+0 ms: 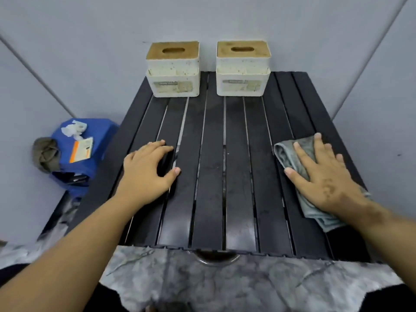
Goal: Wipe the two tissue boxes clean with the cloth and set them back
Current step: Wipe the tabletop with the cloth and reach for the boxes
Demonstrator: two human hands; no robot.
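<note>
While both hands rest flat on the near half of the slatted table (213, 176), the two tissue boxes stand well apart from them at the far edge, side by side against the wall. The right hand (324, 176) lies palm down on the grey cloth (290, 154), fingers spread and straight, pressing it to the slats, not gripping it. The left hand (148, 170) holds nothing, its fingers relaxed and lightly bent on the table. The right box (243, 70) lies straight ahead and a little left of the cloth hand, so that hand is nearer it; the left box (172, 70) lies beyond the free hand. Both boxes look speckled with dirt, though blur makes this uncertain, so wiping seems not yet begun.
</note>
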